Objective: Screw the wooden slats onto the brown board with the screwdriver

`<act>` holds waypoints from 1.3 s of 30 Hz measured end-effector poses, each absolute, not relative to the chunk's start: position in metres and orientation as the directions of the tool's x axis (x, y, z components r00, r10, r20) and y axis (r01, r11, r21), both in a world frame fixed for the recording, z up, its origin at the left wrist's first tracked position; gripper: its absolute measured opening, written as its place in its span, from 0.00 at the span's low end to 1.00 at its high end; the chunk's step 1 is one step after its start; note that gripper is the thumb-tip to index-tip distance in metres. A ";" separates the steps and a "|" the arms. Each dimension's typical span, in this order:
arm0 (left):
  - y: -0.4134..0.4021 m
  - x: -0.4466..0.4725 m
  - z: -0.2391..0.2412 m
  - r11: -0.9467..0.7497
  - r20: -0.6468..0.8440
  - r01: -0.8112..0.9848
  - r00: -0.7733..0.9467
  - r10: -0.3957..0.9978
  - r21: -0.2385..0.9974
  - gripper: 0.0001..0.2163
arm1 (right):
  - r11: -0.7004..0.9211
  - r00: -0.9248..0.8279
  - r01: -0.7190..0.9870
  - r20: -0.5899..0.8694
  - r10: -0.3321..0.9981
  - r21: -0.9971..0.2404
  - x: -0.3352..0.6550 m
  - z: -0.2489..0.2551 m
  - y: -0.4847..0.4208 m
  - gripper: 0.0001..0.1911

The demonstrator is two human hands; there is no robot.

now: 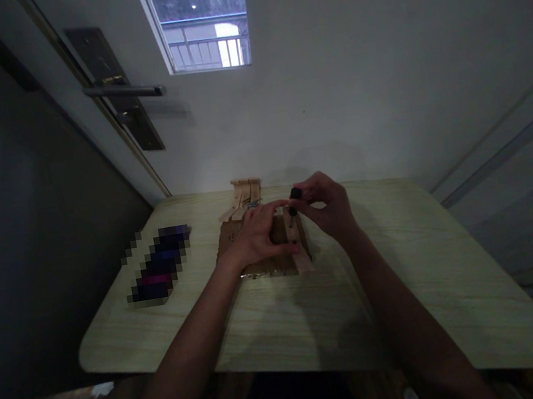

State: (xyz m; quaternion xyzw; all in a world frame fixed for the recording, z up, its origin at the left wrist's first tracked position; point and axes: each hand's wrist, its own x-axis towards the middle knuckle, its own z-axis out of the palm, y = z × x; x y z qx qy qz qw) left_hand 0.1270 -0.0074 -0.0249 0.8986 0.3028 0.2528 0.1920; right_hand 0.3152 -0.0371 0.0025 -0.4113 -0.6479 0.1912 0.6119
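A brown cardboard piece (263, 265) lies in the middle of a pale wooden table (411, 284), with a light wooden strip (302, 260) on its right side. My left hand (258, 233) presses down on the cardboard and the strip, fingers curled over them. My right hand (324, 207) pinches a small black-handled screwdriver (294, 200) held upright above the strip. Behind the hands lie several more wooden strips (244, 196).
A dark flat object, blurred out (160, 263), rests on the table's left side. A white door with a metal handle (125, 91) and a small window (202, 17) stands behind the table. Dark wall at left.
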 end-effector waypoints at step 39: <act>-0.006 0.127 -0.029 -0.762 0.377 0.420 0.687 0.622 0.492 0.46 | 0.644 -0.041 0.270 0.659 0.751 -0.716 0.316 0.004 -0.044 0.11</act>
